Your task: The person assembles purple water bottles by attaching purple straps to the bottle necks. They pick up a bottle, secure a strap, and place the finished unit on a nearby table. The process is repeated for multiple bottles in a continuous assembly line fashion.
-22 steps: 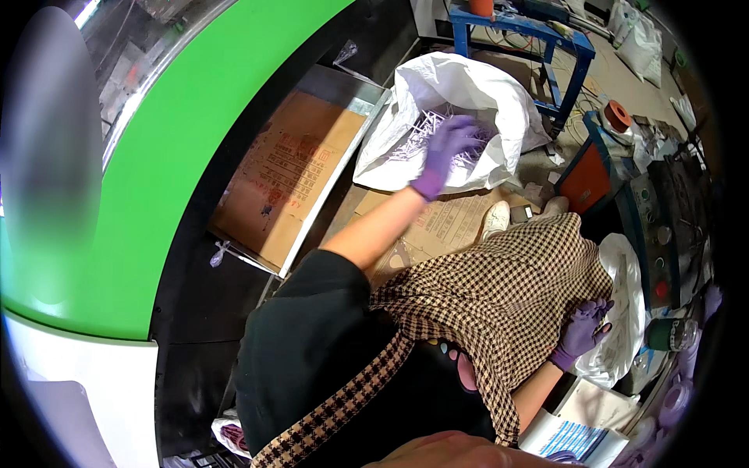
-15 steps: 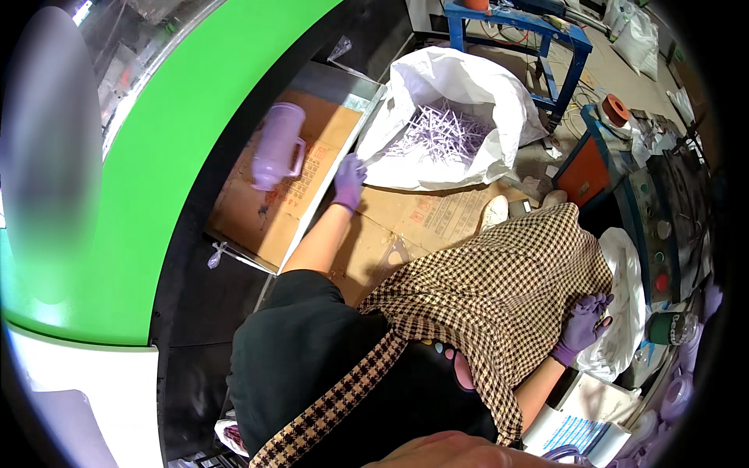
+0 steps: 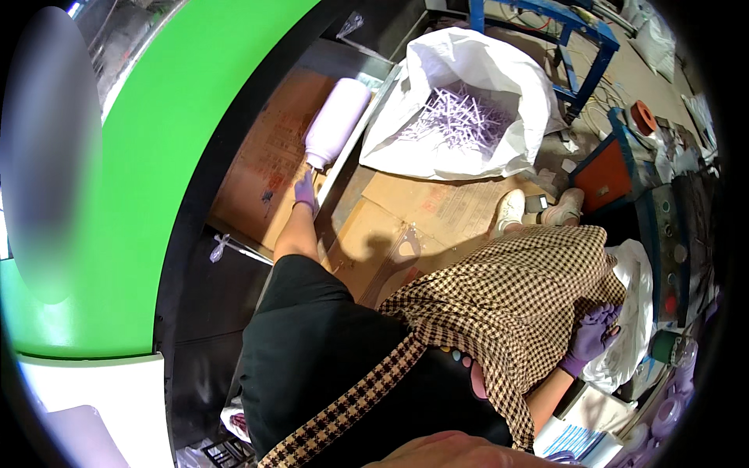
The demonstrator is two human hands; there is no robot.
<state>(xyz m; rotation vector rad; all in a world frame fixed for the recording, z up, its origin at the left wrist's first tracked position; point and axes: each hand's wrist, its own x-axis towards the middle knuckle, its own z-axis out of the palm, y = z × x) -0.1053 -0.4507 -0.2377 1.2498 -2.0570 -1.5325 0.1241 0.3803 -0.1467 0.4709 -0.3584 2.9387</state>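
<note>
My left hand (image 3: 305,192), in a purple glove, reaches into a shallow tray (image 3: 337,182) lined with brown cardboard. Its fingers are closed at the narrow neck end of a lilac plastic jug (image 3: 339,117), where a thin stub shows. The jug is tilted, its wide base pointing away from me; its handle is out of sight. At my right side, my right hand (image 3: 591,340), also purple-gloved, is curled beside the checked apron (image 3: 515,273). What lies inside those fingers, if anything, is hidden.
A white sack (image 3: 390,152) of lilac plastic strips stands right of the tray. The green machine (image 3: 195,86) curves along the left. A blue metal stand (image 3: 581,86) is at the back, a control box (image 3: 663,242) at right. Flattened cardboard (image 3: 421,203) covers the floor.
My left hand has gone from the tray's edge to the jug's neck. The jug has turned and shifted right and away, toward the tray's edge. My right hand stays curled at my side.
</note>
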